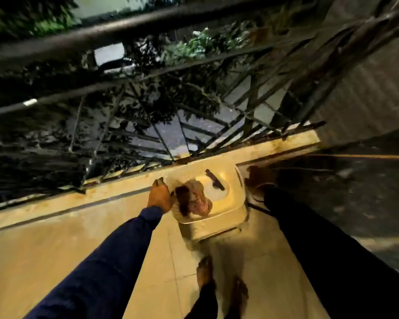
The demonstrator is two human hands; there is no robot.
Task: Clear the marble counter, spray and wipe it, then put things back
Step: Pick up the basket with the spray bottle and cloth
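You stand on the balcony floor point(55, 238) by the railing point(148, 93), both hands clamped on the plastic tub point(228, 215), left hand point(160, 195) at its rim, right hand point(259, 178) opposite, a reddish cloth point(194, 200) inside.

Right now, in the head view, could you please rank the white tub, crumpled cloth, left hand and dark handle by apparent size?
1. white tub
2. crumpled cloth and left hand, too alike to rank
3. dark handle
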